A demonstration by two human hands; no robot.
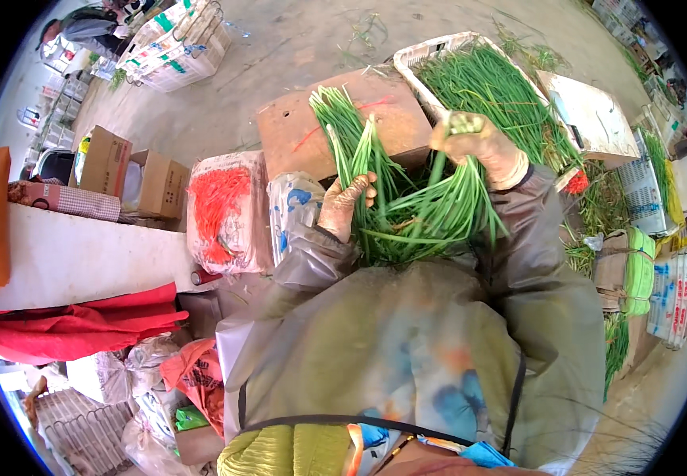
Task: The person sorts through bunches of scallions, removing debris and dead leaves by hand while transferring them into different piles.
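Observation:
My left hand [347, 206], in a soiled glove, is closed around a small bunch of chives [365, 151] with the pale stem ends pointing up. To the right, my gloved right hand [482, 149] is raised with its fingers curled around more chives [454, 198], whose green leaves hang down toward my lap. Loose leaves are spread between the two hands, against my translucent grey smock [391, 317]. Another bunch of chives [334, 107] lies on a brown board [288, 131] just beyond my left hand. What the right fingertips press on is partly hidden.
A white crate [413, 59] heaped with chives stands beyond my right hand. Left of me, red ties [220, 210] lie on a plastic-wrapped block. Farther left are a white tabletop [82, 258], a red cloth [82, 321] and cardboard boxes [157, 186]. Wrapped bundles [629, 270] stand at right.

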